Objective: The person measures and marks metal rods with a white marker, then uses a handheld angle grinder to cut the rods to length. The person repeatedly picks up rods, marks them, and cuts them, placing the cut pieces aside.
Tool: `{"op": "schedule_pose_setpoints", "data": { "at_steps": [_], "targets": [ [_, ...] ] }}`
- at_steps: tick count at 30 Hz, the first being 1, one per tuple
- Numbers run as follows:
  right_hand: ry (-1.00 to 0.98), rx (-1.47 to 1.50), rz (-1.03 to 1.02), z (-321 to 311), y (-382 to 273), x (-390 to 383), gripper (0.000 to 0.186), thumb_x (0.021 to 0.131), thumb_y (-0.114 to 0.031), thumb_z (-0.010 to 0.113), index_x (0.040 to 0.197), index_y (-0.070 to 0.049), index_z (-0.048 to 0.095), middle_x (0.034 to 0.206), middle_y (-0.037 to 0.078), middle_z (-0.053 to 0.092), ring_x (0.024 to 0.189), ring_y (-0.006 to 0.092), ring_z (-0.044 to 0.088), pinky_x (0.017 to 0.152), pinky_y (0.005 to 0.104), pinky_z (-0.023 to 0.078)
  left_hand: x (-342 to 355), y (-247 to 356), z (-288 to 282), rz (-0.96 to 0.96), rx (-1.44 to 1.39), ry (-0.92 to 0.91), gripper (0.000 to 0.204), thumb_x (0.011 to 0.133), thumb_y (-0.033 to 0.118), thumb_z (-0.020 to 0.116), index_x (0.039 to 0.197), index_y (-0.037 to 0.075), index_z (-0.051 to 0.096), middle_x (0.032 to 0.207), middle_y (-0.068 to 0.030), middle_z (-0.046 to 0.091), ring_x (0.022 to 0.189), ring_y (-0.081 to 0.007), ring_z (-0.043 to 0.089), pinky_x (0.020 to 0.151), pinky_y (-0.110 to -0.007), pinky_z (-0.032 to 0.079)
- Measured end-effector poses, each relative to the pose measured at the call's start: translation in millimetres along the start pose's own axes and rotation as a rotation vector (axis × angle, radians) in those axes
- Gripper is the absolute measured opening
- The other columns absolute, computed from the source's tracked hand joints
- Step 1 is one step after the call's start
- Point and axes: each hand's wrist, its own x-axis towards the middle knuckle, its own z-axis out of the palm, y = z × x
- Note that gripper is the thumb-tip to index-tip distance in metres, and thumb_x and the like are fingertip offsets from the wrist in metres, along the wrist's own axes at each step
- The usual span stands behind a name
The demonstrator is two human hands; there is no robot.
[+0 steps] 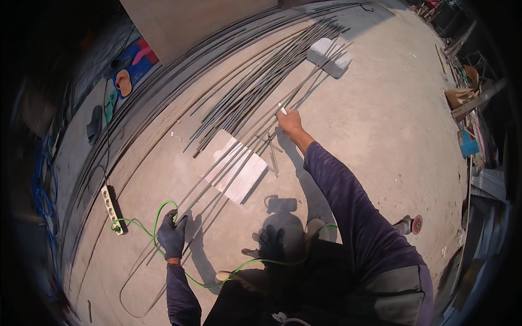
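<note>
Right hand: bare point(292, 123), fingers closed on a short white stick point(282, 109), no gap left in the grip; stick tip points up-left, over or against the rods, contact unclear.
Left hand: dark-gloved point(172, 240), fingers curled round some of the rods near their lower ends; exact count hidden by the glove.
Held rods: long thin grey metal rods point(232, 161), running from left hand up-right, past the left side of right hand and beyond it.
Rod axis: diagonal, lower left to upper right, strands slightly splayed; stick lies across that line, not along it.
Nearer hand: left is on the rods at the near end; right is just beside them farther up, nearer the far ends.
Near block: pale rectangular slab point(251, 176), between the hands, under the rods.
Far block: pale grey chunky block point(329, 58), up-right of right hand, under the far ends.
Short offcuts: small metal rod pieces point(274, 163), just below-left of right hand.
Rod pile: loose dark metal rods point(247, 92), up-left of right hand, roughly parallel.
Green cable: thin, bright point(158, 218), looping close by left hand; touching or not, cannot tell.
</note>
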Motion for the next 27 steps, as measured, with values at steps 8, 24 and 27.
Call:
{"op": "schedule_pose_setpoints", "data": {
  "at_steps": [8, 24, 27],
  "targets": [
    [0.012, -0.015, -0.077, 1.9, 21.4, 16.5, 0.031, 0.097, -0.027, 0.064, 0.083, 0.001, 0.067, 0.064, 0.007, 0.057, 0.049, 0.0175, 0.052, 0.043, 0.0382, 0.04, 38.0, 11.1, 46.6, 0.102, 0.075, 0.03, 0.05, 0.081, 0.047, 0.085, 0.115, 0.011, 0.074, 0.067, -0.0091, 0.061, 0.06, -0.0242, 0.06, 0.058, -0.039, 0.045],
    [0.106, -0.081, 0.032, -1.0, 8.3, 33.7, 0.041, 0.093, -0.033, 0.06, 0.101, 0.006, 0.073, 0.103, 0.03, 0.073, 0.103, 0.0453, 0.07, 0.093, 0.0496, 0.053, 85.2, 29.6, 54.7, -0.022, -0.072, 0.165, 0.036, 0.093, 0.035, 0.074, 0.102, 0.0, 0.075, 0.077, -0.0139, 0.073, 0.066, -0.0207, 0.065, 0.064, -0.036, 0.05],
    [0.132, -0.024, -0.015, 11.0, 3.2, 33.7, 0.034, 0.095, -0.027, 0.063, 0.085, 0.005, 0.069, 0.074, 0.016, 0.068, 0.063, 0.0258, 0.065, 0.06, 0.044, 0.049, 81.9, 24.3, 52.7, -0.129, -0.089, 0.164, 0.037, 0.093, 0.035, 0.075, 0.103, 0.0, 0.075, 0.079, -0.013, 0.074, 0.068, -0.0185, 0.066, 0.066, -0.036, 0.05]
  ]
}}
